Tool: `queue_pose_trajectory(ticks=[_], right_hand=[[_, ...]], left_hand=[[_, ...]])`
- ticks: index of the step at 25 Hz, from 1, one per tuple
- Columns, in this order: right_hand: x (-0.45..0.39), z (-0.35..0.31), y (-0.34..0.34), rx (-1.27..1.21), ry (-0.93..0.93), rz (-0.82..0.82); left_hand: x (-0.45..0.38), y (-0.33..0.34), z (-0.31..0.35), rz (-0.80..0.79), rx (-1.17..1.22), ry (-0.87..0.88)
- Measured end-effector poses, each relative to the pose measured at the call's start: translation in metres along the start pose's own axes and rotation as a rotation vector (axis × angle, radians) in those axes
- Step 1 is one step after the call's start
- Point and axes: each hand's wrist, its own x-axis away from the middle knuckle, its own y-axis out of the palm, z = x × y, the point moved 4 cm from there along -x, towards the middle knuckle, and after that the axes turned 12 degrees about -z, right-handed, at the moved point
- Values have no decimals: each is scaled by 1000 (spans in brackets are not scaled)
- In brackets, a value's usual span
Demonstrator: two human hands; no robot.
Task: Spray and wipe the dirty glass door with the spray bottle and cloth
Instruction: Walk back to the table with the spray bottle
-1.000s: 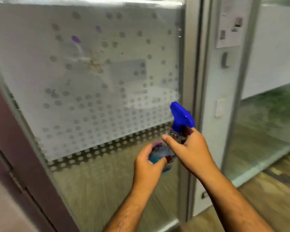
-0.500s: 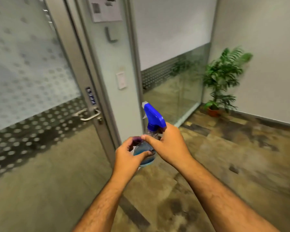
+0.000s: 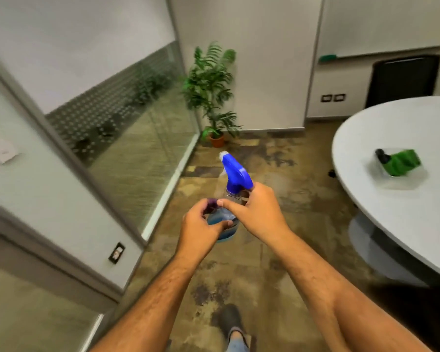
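From the head camera, I see both bare hands meeting just below the centre of the frame around a clear plastic spray bottle with blue liquid and a bright blue trigger head (image 3: 235, 179). My left hand (image 3: 201, 226) cups the round body of the bottle from the left, fingers curled around it, with a small purple patch showing at the fingertips (image 3: 212, 203) that I cannot identify. My right hand (image 3: 258, 212) wraps the bottle's neck just under the blue head, the forefinger stretched leftward across the neck to touch the left hand. The white nozzle points toward the upper left of the frame.

At the right edge, on a round white table (image 3: 366, 138), a crumpled green cloth (image 3: 401, 162) lies beside a small dark object, well apart from the hands. Whether it sits in a clear dish I cannot tell.

Along the left side runs a glass partition with a dotted frosted band (image 3: 117, 102) and grey metal framing. A sliver of further glass shows at the lower left corner. At the top centre a leafy green plant in a terracotta pot (image 3: 211, 97) stands in the corner. At the bottom centre a dark shoe (image 3: 230, 321) rests on the mottled brown floor (image 3: 277, 262).
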Motion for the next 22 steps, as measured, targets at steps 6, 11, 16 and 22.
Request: queue_pose_trajectory(ticks=[6, 11, 16, 22], right_hand=[[-11, 87, -113, 68, 108, 161], [-36, 148, -206, 146, 206, 280], [-61, 184, -281, 200, 287, 388], [-75, 243, -353, 179, 394, 461]], left_hand=[[-90, 133, 28, -240, 33, 81], [-173, 239, 57, -429, 61, 133], [-244, 317, 94, -567, 18, 223], [-291, 403, 126, -680, -72, 217]])
